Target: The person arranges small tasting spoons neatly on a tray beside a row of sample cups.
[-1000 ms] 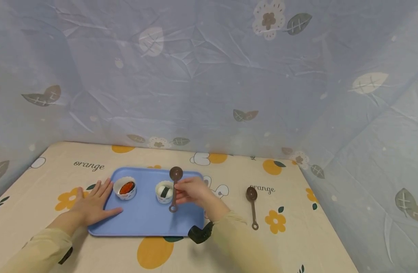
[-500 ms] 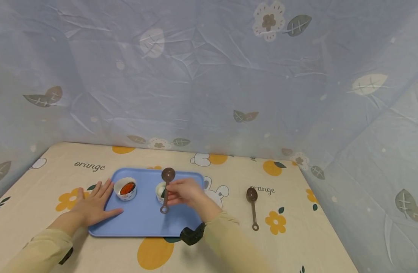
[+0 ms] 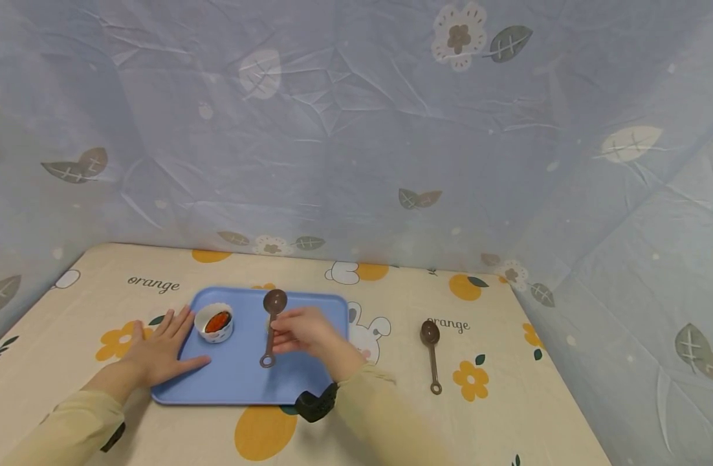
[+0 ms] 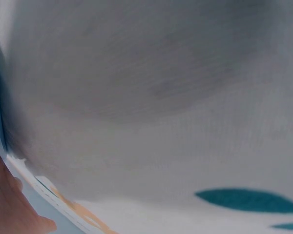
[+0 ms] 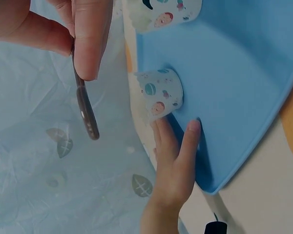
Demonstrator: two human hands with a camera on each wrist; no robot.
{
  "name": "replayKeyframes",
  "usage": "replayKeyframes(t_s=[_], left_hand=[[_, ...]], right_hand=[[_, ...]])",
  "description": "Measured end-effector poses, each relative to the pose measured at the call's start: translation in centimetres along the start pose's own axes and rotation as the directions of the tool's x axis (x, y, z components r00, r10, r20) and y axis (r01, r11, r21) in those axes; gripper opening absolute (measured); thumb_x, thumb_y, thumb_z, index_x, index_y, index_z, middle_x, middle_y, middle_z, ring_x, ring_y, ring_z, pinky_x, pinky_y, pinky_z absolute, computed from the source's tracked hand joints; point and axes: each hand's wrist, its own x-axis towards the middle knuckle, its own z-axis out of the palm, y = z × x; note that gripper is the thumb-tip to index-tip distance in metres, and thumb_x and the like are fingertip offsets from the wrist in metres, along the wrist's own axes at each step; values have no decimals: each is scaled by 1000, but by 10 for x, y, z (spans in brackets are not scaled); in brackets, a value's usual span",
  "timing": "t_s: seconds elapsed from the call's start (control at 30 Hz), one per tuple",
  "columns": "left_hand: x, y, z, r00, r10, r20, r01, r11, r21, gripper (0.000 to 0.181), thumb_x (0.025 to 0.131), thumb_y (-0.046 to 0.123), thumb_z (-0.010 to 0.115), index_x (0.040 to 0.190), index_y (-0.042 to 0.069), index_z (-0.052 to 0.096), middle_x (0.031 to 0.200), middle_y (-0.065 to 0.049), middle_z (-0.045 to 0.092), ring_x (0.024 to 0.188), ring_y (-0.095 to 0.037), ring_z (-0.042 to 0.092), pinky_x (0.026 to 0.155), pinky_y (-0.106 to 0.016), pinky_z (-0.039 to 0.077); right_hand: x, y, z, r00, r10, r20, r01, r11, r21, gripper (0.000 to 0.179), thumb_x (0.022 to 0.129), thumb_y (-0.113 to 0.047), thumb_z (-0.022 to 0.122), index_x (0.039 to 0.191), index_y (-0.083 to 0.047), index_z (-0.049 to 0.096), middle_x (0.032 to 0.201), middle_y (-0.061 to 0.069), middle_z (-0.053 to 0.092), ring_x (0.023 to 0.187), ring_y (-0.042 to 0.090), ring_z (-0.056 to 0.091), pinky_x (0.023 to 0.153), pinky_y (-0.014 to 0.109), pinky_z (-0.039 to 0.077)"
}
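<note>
In the head view my right hand (image 3: 307, 333) pinches the handle of a brown measuring spoon (image 3: 275, 301), held above the blue tray (image 3: 234, 372), its bowl end toward the back. My left hand (image 3: 158, 355) lies with fingers spread over the tray's left edge, thumb on the tray. Close to it, a white paper cup (image 3: 219, 337) contains a piece of orange-topped sushi (image 3: 218, 321). A second patterned cup (image 5: 171, 17) shows in the right wrist view; in the head view the spoon and right hand mostly cover it, hiding its contents. The left wrist view shows mostly cloth.
Another brown spoon (image 3: 429, 332) rests on the cloth right of the tray. The patterned tablecloth (image 3: 508, 414) covers the table. A blue-grey curtain (image 3: 356, 149) rises behind the table and along its sides.
My right hand has carried the spoon leftward over the tray, from right of the second cup to in front of it, covering that cup. The left hand stays in place.
</note>
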Motion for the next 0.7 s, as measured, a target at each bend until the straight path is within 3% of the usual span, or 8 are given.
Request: replayKeyframes(t_s=[0.7], left_hand=[[-3, 3, -3, 1000, 1, -20, -1, 1000, 23, 103, 80, 68, 49, 145, -7, 19, 153, -25, 14, 137, -50, 15, 99, -76, -5]], right_hand=[[15, 18, 35, 1000, 28, -3, -27, 997, 76, 12, 84, 5, 59, 95, 3, 62, 59, 4, 55, 51, 13, 55, 72, 42, 57]])
